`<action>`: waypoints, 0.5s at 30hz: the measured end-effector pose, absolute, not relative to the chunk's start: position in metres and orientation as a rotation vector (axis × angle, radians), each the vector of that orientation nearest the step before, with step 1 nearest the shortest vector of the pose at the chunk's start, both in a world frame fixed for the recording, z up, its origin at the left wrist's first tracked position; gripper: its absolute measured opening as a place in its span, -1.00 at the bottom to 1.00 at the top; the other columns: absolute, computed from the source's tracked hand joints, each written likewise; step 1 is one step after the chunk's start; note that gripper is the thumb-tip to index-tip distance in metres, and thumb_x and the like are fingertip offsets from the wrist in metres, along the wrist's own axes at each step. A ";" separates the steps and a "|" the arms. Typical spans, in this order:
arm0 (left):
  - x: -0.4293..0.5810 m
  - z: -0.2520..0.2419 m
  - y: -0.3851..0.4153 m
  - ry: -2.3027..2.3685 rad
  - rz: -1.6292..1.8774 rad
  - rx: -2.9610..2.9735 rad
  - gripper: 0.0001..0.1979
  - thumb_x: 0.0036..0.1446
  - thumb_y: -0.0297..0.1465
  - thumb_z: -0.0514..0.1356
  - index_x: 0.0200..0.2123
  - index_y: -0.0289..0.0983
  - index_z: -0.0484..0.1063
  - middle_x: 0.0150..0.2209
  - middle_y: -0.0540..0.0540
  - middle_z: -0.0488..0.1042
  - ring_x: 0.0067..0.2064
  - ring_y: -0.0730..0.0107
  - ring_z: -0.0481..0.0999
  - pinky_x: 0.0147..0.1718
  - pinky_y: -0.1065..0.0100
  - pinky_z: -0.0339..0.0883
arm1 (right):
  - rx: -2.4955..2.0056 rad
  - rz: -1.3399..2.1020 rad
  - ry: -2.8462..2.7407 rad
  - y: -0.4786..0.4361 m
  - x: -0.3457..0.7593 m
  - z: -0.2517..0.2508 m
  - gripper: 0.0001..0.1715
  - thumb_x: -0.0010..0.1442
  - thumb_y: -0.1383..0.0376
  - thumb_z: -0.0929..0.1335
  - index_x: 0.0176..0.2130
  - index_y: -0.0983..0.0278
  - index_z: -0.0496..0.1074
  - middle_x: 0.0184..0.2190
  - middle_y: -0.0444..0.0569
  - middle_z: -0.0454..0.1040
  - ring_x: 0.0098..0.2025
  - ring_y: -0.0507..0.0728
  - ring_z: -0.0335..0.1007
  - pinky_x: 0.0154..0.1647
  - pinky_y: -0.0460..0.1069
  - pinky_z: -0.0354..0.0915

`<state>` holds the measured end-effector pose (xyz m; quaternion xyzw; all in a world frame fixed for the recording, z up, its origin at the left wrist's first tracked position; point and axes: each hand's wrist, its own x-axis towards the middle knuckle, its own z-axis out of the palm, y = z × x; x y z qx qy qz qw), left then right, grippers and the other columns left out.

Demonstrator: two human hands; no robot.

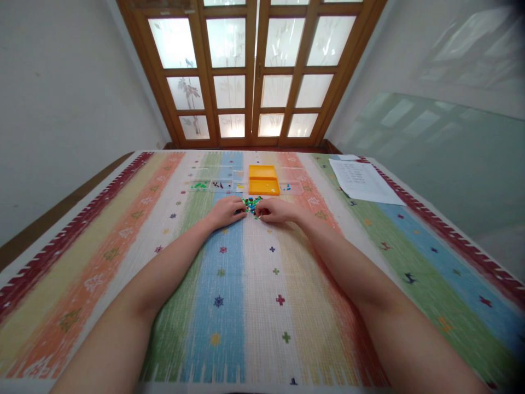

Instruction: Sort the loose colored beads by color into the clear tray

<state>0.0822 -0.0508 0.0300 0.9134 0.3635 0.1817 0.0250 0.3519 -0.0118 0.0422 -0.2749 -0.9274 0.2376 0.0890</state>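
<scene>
A small heap of tiny coloured pieces (251, 206), mostly green, blue and dark, lies on the cloth between my two hands. Curved against the heap's left side is my left hand (225, 212), its thumb a little apart from the fingers. My right hand (278, 210) is on the other side, fingertips pressed together at the heap's edge; whatever they pinch is too small to name. Just beyond stands an open orange box (264, 186). To its left, clear trays hold green pieces (199, 186), dark brown pieces (218, 185) and yellow pieces (240, 187).
Right of the orange box, a clear tray holds a few blue pieces (286, 187). Printed paper sheets (363, 181) lie at the far right of the table. A striped cloth (262, 328) covers the tabletop. Wooden glazed doors (253, 71) stand behind it, with walls on both sides.
</scene>
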 end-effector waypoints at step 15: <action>0.085 0.030 -0.052 1.160 0.643 2.784 -0.79 0.43 -0.31 0.14 -0.10 -0.22 0.57 -0.13 -0.15 0.60 -0.08 0.20 0.54 -0.07 0.23 0.34 | -1.124 0.505 -1.901 0.009 0.357 0.014 -0.82 0.29 0.18 0.34 -0.18 0.21 0.46 -0.36 -0.07 0.53 -0.32 0.13 0.41 -0.25 0.01 0.23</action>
